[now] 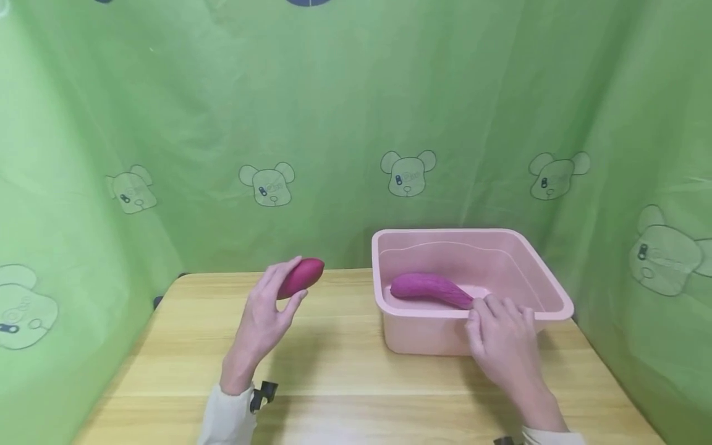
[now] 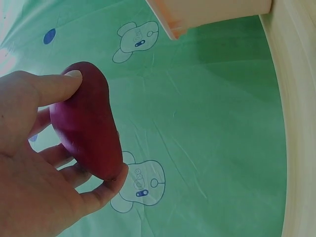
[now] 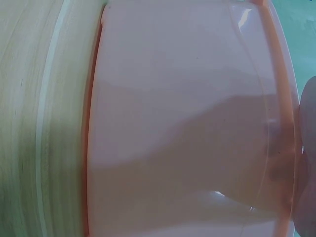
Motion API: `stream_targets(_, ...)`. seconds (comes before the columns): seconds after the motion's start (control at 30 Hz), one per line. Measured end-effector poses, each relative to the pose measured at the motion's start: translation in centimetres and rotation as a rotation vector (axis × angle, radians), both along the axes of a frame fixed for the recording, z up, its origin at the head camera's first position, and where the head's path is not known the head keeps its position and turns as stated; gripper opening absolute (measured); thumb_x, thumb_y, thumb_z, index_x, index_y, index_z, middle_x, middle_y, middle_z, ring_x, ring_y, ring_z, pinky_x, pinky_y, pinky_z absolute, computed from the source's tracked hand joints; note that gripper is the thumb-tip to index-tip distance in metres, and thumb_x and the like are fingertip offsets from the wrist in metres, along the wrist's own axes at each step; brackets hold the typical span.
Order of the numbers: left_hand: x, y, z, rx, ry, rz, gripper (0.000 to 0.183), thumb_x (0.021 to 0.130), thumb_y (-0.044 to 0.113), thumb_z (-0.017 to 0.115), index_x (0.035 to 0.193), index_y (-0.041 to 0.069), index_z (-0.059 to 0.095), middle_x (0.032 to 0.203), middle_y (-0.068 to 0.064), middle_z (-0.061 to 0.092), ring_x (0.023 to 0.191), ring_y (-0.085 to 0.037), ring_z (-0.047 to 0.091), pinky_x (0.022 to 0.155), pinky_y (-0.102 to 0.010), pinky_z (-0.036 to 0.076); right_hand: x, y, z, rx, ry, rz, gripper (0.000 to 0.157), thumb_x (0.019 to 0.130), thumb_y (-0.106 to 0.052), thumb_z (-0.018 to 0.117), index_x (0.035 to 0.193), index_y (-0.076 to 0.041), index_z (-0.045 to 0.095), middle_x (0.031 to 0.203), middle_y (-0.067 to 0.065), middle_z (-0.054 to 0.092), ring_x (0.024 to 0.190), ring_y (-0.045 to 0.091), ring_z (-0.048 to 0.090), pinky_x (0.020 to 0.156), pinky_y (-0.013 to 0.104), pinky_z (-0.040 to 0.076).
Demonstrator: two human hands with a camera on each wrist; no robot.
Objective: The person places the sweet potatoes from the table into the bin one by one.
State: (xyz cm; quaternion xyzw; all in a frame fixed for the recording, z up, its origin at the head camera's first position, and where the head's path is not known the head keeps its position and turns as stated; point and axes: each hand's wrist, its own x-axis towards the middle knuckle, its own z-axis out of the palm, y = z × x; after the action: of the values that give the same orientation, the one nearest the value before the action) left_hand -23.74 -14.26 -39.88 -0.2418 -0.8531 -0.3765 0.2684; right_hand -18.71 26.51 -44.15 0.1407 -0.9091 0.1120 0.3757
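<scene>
My left hand (image 1: 266,315) holds a dark red, smooth, mango-shaped thing (image 1: 303,277) above the table, left of the pink basin (image 1: 425,335). In the left wrist view, the thumb lies on one side of this red thing (image 2: 86,123) and the fingers curl around the other. At the basin's front rim, my right hand (image 1: 503,346) has its fingers curled at the narrow end of a purple eggplant (image 1: 425,287). The eggplant's thick end points left, inside the basin; its tip is hidden by the fingers. The right wrist view shows the basin's outer wall (image 3: 182,113).
The light wooden table (image 1: 334,377) carries the basin on its right side. Green curtains (image 1: 334,111) printed with bear heads enclose the table at the back and both sides. Dark straps (image 1: 262,395) sit at the wrists by the pale sleeves.
</scene>
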Motion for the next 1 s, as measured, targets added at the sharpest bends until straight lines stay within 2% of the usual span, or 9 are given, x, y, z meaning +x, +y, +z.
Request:
stream_targets(0.33,0.0,0.2,0.1,0.006,-0.008,-0.015,0.062,0.091,0.010,0.079,0.148,0.014,0.055,0.134,-0.009,0.061,0.118,-0.026,0.063,0.098,-0.041,0.056,0.0,-0.2,-0.4,-0.011,0.003,0.002,0.026,0.099,-0.024,0.040,0.084,-0.009,0.055,0.079,0.006,0.050,0.072,0.027,0.042,0.072,0.051,0.035)
stream_targets(0.77,-0.1,0.9,0.8,0.004,-0.010,-0.033,0.062,0.091,0.010,0.079,0.148,0.015,0.054,0.133,-0.009,0.061,0.117,-0.026,0.064,0.099,-0.040,0.056,-0.3,-0.1,-0.3,-0.017,0.034,0.009,0.027,0.098,-0.024,0.039,0.083,-0.009,0.055,0.079,0.007,0.050,0.072,0.028,0.042,0.072,0.050,0.035)
stream_targets(1.0,-0.1,1.4,1.3,0.008,-0.005,-0.042,0.063,0.091,0.012,0.079,0.149,0.016,0.054,0.135,-0.008,0.061,0.119,-0.025,0.063,0.101,-0.039,0.054,-0.2,0.0,-0.3,-0.013,0.016,0.000,0.027,0.099,-0.025,0.039,0.082,-0.009,0.055,0.079,0.007,0.051,0.072,0.028,0.043,0.072,0.051,0.036)
